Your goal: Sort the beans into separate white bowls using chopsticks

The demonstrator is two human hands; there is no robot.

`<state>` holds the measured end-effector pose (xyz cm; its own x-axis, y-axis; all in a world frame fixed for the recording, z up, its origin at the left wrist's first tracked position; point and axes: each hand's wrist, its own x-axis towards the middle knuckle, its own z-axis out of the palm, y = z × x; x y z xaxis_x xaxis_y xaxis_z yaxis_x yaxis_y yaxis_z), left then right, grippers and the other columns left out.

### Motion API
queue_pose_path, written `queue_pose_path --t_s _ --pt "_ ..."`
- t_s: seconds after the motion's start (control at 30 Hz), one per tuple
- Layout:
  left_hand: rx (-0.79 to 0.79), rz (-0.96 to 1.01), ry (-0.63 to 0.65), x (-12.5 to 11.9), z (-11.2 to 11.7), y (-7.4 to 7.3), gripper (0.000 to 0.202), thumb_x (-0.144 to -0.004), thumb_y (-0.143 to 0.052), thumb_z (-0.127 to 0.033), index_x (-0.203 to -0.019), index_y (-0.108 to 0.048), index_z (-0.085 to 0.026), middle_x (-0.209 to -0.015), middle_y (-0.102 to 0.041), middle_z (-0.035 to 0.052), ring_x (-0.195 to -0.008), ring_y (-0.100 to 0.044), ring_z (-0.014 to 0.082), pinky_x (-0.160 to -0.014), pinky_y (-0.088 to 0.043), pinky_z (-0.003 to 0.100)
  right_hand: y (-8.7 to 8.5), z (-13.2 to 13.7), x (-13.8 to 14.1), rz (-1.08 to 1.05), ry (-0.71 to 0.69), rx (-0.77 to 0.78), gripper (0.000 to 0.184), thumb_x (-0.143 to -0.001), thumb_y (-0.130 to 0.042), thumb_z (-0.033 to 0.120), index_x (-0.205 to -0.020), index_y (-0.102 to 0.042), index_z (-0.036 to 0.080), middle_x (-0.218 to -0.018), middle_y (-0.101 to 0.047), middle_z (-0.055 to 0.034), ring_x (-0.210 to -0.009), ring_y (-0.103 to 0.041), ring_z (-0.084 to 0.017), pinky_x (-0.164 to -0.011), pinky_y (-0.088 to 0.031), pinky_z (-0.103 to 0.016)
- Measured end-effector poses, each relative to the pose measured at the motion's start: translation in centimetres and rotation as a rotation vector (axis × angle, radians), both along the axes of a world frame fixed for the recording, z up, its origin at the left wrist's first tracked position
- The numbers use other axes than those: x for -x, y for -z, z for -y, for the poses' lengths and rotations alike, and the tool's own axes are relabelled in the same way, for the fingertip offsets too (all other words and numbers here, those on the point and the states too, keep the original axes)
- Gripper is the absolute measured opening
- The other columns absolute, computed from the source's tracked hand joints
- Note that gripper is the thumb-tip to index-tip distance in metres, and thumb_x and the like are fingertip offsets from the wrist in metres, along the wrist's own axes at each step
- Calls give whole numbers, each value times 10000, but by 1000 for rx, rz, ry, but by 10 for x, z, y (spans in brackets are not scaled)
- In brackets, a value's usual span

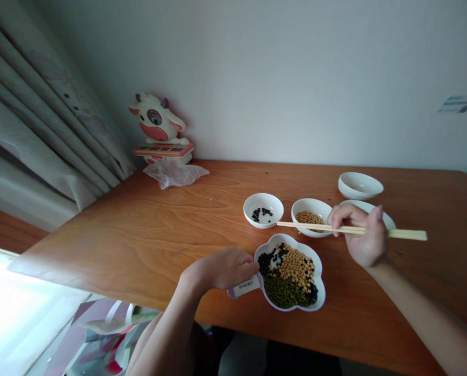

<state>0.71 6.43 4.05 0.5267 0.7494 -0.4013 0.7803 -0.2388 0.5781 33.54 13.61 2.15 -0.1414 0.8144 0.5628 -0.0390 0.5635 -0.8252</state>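
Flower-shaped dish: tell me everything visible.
The flower-shaped dish is white inside, plastic-looking, with a purplish handle bearing a white label. It's open side up near the front edge of the table; the left hand holds it at the handle. Black, yellow and green beans lie inside, mostly grouped by colour.

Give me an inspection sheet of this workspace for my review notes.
Surface: brown wooden table.
Working things: flower-shaped dish of black, yellow and green beans; bowl with few black beans; bowl with yellow beans; two more white bowls; chopsticks.
Clutter: cow toy with keyboard; clear plastic.
Hands: left hand holds the dish's handle; right hand holds the chopsticks.
Cables: nothing seen.
Surroundings: curtain left; pale wall behind.
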Motion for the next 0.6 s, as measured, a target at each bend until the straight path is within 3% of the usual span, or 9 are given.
queue_pose_path --t_s 0.13,0.27,0.47,0.6 --pt "4 -62 8 -3 -20 -3 381 -1031 -550 -398 -747 -723 -213 -844 -830 93 -779 -726 256 -701 -461 324 -5 -19 13 -82 31 21 781 -1088 -323 852 -726 -730 292 -583 -555 -19 -505 -497 -208 -521 -373 -384" --pt "22 -65 58 -6 -33 -7 372 -999 -563 -368 -721 -761 -222 -869 -860 95 -795 -751 270 -733 -490 343 3 -24 18 -139 77 36 751 -1114 -326 795 -718 -728 298 -555 -553 -17 -488 -490 -205 -499 -363 -374" --pt "-25 -92 63 -1 -46 -11 465 -1018 -574 -394 -593 -653 -220 -581 -654 47 -593 -584 207 -598 -388 316 22 -16 6 -179 166 10 733 -1117 -367 739 -666 -715 278 -514 -532 -19 -490 -489 -201 -483 -350 -359" --pt "-41 -95 53 8 -52 -9 477 -1035 -566 -392 -597 -641 -221 -591 -635 41 -589 -567 204 -631 -404 326 30 -8 2 -161 207 4 714 -1137 -378 685 -673 -728 270 -535 -555 -31 -501 -483 -202 -474 -328 -361"
